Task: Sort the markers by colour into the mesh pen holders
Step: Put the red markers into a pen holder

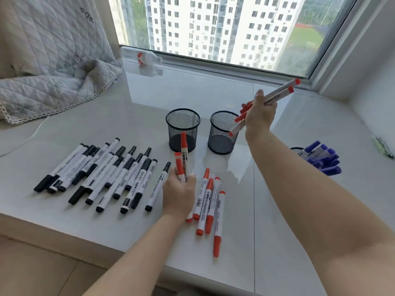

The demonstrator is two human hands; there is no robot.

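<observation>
Holding red markers (275,95), right hand (259,116) hovers above holder rim (224,113).

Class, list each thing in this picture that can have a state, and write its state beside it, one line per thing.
Left hand: grips two red markers.
Right hand: holds a bunch of red markers above the right holder.
Left holder: upright, empty.
Right holder: upright, empty.
Third holder: filled with blue markers.
Black markers: capped, lying loose.
Loose red markers: capped, lying flat.

Loose markers (100,174) left of two holders (182,129)
</observation>
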